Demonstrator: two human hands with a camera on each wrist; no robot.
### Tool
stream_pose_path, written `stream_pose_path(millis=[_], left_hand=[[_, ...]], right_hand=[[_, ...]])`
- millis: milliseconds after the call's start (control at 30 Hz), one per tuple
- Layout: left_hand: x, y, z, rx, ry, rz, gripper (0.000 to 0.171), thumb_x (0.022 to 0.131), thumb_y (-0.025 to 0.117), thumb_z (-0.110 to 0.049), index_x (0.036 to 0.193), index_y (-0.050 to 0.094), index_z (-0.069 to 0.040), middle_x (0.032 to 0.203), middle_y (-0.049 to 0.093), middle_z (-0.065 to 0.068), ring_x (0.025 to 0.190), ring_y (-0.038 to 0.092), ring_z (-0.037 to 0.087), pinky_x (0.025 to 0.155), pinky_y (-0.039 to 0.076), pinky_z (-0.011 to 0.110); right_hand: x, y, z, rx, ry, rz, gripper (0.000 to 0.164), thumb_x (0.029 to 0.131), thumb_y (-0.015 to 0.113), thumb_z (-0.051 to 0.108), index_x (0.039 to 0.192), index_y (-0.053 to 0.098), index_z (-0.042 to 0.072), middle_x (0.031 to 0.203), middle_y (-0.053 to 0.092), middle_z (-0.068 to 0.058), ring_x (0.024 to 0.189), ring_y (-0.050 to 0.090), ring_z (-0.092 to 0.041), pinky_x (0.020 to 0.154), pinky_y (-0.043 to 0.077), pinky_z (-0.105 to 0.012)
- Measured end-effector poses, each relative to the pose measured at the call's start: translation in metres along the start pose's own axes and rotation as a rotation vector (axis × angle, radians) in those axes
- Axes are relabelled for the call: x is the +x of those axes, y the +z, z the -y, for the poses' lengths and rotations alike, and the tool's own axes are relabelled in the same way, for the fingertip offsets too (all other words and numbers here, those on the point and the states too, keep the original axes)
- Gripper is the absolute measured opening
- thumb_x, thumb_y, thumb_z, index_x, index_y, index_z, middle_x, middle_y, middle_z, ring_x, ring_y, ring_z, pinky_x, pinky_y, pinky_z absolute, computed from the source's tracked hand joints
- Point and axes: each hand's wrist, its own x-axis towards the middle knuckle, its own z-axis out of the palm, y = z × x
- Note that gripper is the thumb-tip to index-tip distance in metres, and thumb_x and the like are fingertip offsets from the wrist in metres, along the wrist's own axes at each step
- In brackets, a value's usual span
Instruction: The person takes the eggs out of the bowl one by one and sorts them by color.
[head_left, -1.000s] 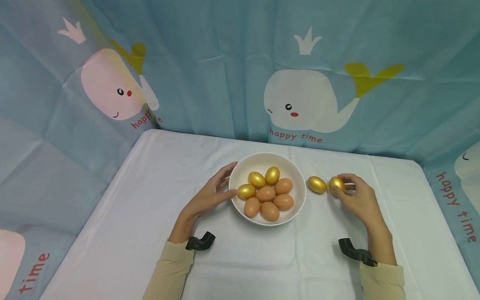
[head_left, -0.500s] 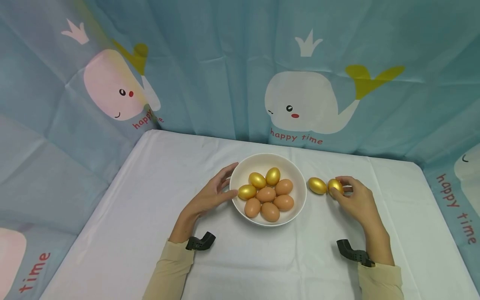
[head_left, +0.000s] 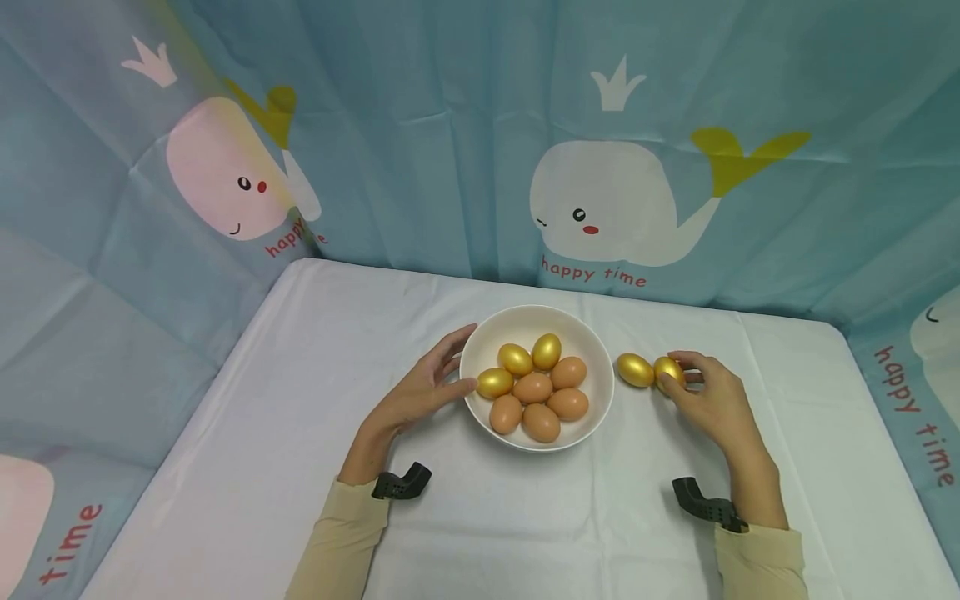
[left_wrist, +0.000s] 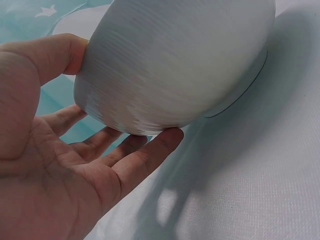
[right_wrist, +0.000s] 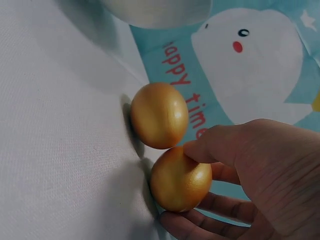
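Note:
A white bowl [head_left: 450, 385] stands on the white cloth, with golden eggs [head_left: 515, 360] and brown eggs [head_left: 542, 422] in it. My left hand [head_left: 420, 385] touches the bowl's left outer wall, thumb near the rim and loosely spread fingertips against the side, as the left wrist view shows. To the right of the bowl, my right hand [head_left: 712, 396] holds a golden egg [right_wrist: 180, 180] between thumb and fingers. That egg is low at the cloth, beside another golden egg [right_wrist: 159, 116]. In the right wrist view the two appear to touch. Fingers partly hide the held egg's side.
White cloth [head_left: 525, 525] covers the table. Behind it hangs a blue curtain [head_left: 465, 167] with whale prints, and it continues down both sides. Each wrist carries a black bracket [head_left: 405, 482].
My right hand has slid the golden egg slightly left, up to the other golden egg. My left hand has kept its place at the bowl; the view has shifted very slightly.

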Motion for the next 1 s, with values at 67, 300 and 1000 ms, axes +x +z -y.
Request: stream_pose_path(millis=[67,300,1000], left_hand=[[0.0,0.0,-0.001,0.001,-0.003,0.0,0.081,0.097,0.072,-0.009,0.165,0.033,-0.03,0.169,0.038,0.004,0.155,0.041,0.037,0.131,0.029,0.059],[0.001,0.0,-0.002,-0.008,0.005,0.009,0.081,0.097,0.071,-0.01,0.166,0.032,-0.027,0.17,0.037,0.005,0.156,0.041,0.037,0.129,0.031,0.06],[0.001,0.0,0.002,-0.009,-0.002,0.0,0.081,0.097,0.072,-0.01,0.165,0.033,-0.032,0.17,0.037,0.001,0.156,0.041,0.033,0.128,0.035,0.054]], right_hand=[[0.0,0.001,0.0,0.0,0.0,0.003,0.048,0.103,0.069,0.03,0.139,0.063,-0.001,0.134,0.065,-0.03,0.114,0.068,-0.049,0.089,0.058,-0.062],[0.001,0.004,-0.002,-0.008,0.001,0.006,0.048,0.103,0.069,0.029,0.139,0.062,-0.002,0.132,0.066,-0.031,0.114,0.067,-0.049,0.09,0.057,-0.063],[-0.006,-0.008,0.016,-0.02,-0.007,-0.038,0.049,0.106,0.062,0.028,0.143,0.059,-0.004,0.136,0.06,-0.035,0.12,0.064,-0.052,0.097,0.056,-0.065]])
